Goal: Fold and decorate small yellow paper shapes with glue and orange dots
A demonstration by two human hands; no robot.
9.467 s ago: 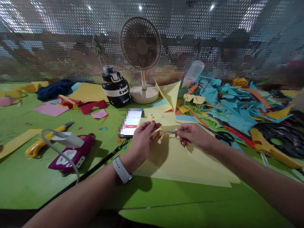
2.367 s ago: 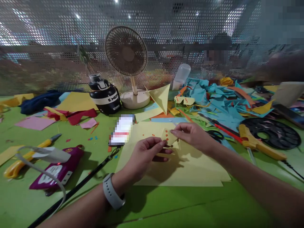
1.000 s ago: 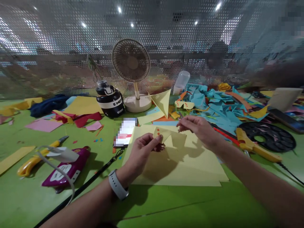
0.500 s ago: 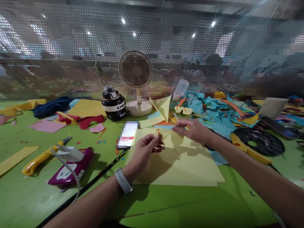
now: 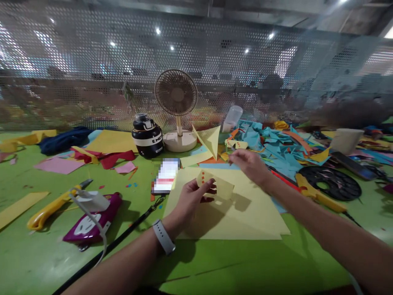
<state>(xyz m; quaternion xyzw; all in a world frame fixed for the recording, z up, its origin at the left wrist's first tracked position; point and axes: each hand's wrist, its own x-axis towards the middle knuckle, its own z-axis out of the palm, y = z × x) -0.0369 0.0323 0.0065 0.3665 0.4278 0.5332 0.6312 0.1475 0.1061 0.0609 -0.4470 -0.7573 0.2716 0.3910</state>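
My left hand (image 5: 190, 199), a pale watch strap on its wrist, is closed on a small yellow paper piece (image 5: 225, 188) with a row of orange-red squares at its left end. The piece is held over larger pale yellow sheets (image 5: 254, 223) lying on the green table. My right hand (image 5: 249, 164) hovers above the far right part of the sheets, fingers pinched; whatever is between them is too small to make out. Behind it lies another yellow paper piece with orange-red squares (image 5: 236, 144). A folded yellow sheet (image 5: 210, 139) stands near the fan.
A fan (image 5: 181, 141), a dark bottle (image 5: 147, 139) and a phone (image 5: 166, 176) stand or lie beyond the sheets. Blue paper scraps (image 5: 276, 145) are heaped at back right, near a black disc (image 5: 340, 184) and yellow-handled tool (image 5: 319, 196). Left are a purple case (image 5: 92, 225) and yellow cutter (image 5: 55, 205).
The small paper piece in my left hand has turned and now shows more of its face. My right hand has moved slightly right and away from it, its fingers more curled.
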